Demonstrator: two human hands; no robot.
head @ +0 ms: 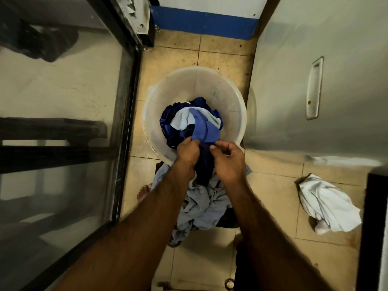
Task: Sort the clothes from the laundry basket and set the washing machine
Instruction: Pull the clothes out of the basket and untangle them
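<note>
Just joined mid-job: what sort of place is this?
Likely a home laundry corner: plastic basket of blue clothes, navy garment gripped by the left hand, grey pile and white cloth on the tiled floor.

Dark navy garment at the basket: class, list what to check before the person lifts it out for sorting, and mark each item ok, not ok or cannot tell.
1. Left hand grips the dark navy garment: ok.
2. Right hand also has a grip on it: cannot tell; its fingers curl beside the fabric.
3. Garment free of the periwinkle-blue cloth in the translucent white round plastic basket: not ok; that cloth drapes against the grip.
4. Pale grey-blue clothes pile and white cloth lie apart on the beige tiled floor: ok.
</note>
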